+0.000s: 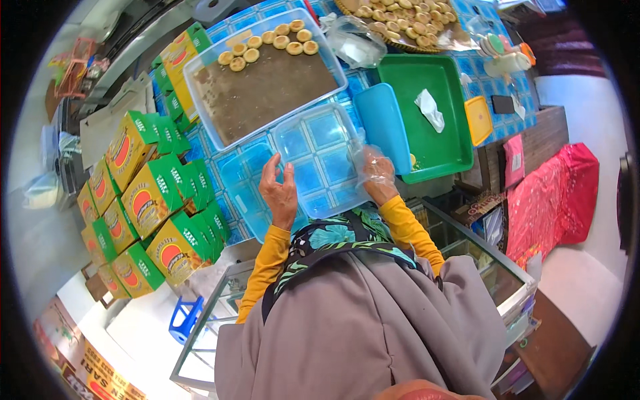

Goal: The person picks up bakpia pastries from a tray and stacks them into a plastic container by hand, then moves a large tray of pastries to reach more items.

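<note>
A clear rectangular plastic container (321, 163) sits in front of me, partly over a translucent blue lid (241, 175). My left hand (279, 193) is beside the container's left edge, with thumb and fingers apart and nothing in them. At the opposite edge, my right hand (379, 177) wears a thin clear plastic glove and has its fingers bent at the container's rim. Crumpled glove film partly hides those fingertips. Beyond the container stands a large clear tub (200, 100) with a brown-lined bottom and several round golden pastries (255, 42) toward its far side.
Stacked yellow-and-green cartons (155, 193) stand at the left. To the right are a blue lid (383, 127) and a green tray (443, 80) holding a white crumpled tissue (430, 110). A woven tray of pastries (407, 23) lies at the back. A glass display case (497, 283) is close to me.
</note>
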`<state>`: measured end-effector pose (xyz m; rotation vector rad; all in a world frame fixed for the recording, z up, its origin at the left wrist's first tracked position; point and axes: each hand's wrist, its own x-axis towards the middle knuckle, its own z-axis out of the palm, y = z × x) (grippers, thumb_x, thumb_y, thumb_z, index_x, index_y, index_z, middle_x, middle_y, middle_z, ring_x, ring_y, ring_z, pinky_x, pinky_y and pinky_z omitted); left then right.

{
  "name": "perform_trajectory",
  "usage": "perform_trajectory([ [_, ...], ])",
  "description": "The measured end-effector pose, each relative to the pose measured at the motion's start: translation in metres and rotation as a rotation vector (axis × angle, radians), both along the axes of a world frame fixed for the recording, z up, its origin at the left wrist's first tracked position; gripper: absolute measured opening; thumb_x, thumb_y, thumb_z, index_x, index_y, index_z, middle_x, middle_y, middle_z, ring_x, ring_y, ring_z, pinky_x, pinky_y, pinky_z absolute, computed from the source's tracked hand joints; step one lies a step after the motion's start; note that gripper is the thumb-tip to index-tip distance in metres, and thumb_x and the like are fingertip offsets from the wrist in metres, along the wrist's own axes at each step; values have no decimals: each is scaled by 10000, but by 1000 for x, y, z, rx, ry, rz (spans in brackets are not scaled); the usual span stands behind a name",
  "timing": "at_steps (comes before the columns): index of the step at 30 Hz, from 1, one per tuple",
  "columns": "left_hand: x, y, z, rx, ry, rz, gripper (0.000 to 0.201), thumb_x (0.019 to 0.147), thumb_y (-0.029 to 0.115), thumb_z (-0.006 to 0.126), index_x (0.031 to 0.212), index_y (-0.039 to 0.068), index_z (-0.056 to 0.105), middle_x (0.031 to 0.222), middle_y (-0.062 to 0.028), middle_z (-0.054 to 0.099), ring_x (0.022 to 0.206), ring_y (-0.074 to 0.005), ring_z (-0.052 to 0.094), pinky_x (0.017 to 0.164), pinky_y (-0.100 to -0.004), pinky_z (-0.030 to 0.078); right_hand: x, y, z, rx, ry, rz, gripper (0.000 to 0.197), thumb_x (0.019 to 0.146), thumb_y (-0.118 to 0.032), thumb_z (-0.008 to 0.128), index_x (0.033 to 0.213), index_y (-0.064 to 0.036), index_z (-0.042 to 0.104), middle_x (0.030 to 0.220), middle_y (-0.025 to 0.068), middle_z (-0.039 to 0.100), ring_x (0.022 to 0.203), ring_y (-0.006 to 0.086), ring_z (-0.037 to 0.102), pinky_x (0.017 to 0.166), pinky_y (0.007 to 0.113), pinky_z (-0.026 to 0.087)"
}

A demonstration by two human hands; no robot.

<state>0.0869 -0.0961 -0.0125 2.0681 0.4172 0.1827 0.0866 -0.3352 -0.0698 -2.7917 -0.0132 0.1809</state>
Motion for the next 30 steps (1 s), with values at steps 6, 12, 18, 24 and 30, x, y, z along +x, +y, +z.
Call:
perform_trajectory([
  [6,-12,-6,1,-108,-24,134,486,828,131,715,1255,-22,542,1198,-193,603,1109,-256,591,899,-365,503,15,-12,76,163,-312,154,223,766,-75,621,979,-19,586,848,151,601,727,333,595,625,429,487],
  [12,3,-16,20,-335,-142,79,627,858,214,699,1367,-24,420,1323,-225,514,1228,-297,499,989,-417,432,43,-43,127,116,-462,181,128,797,-47,586,926,-48,586,806,137,572,699,315,570,542,410,462],
  [18,-42,22,-14,-340,-96,281,462,953,238,557,1296,-64,495,1309,-228,527,1189,-280,526,961,-379,447,45,-42,76,147,-270,227,257,804,-81,615,1060,-67,595,809,142,592,667,337,579,557,425,463],
  [24,-63,32,-12,-92,92,193,447,922,239,602,1237,-72,539,1247,-237,565,1132,-320,557,918,-387,472,19,-40,-1,31,-102,237,419,787,-110,628,1197,-113,541,841,134,614,762,337,617,632,450,485],
  [30,-89,49,-6,228,25,197,414,894,198,629,1212,-57,553,1240,-242,556,1154,-379,516,992,-446,403,58,-41,44,-288,-669,461,323,834,-137,577,1151,-80,582,1140,132,584,1066,308,563,868,444,459],
])
